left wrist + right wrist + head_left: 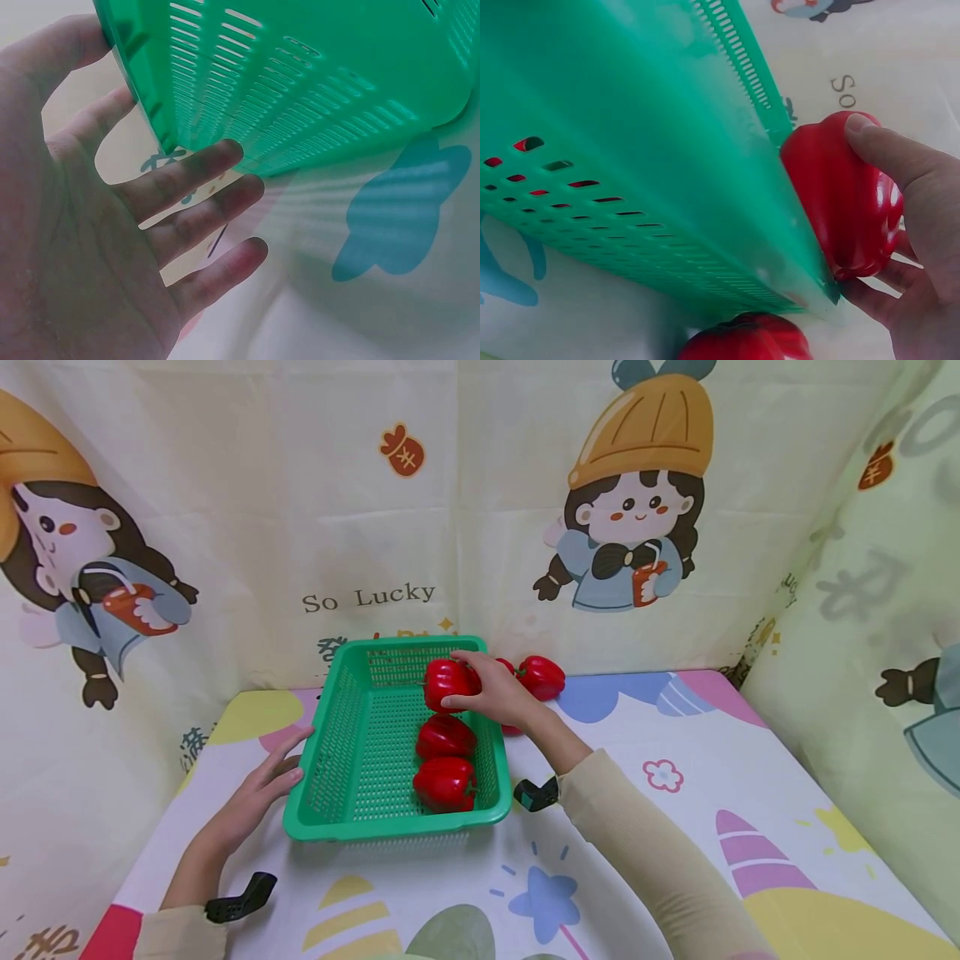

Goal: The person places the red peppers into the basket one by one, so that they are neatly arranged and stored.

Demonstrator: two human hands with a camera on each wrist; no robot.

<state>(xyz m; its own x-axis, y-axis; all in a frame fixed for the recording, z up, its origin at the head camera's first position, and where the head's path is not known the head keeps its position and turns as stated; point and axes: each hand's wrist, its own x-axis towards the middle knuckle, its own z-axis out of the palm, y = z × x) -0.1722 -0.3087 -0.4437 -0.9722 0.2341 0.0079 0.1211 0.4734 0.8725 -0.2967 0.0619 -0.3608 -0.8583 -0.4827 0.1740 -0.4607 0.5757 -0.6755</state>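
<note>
A green perforated plastic basket (pixel 375 832) sits on the table, tilted slightly in the head view. My right hand (pixel 498 689) grips a red bell pepper (pixel 444 683) over the basket's far right part; in the right wrist view this bell pepper (pixel 840 195) shows above the rim, thumb on one side and fingers beneath. Two more bell peppers, one in the middle (pixel 446 737) and one nearer (pixel 444 783), lie along the basket's right side. At the left rim, my left hand (pixel 258 793) touches the basket with fingers spread and fairly straight.
Outside the basket on the right, a red bell pepper (pixel 542 677) lies near the back wall, with others partly hidden behind my right hand and the rim. The patterned cloth (pixel 637 877) covers the table; a printed curtain (pixel 495 527) hangs behind it.
</note>
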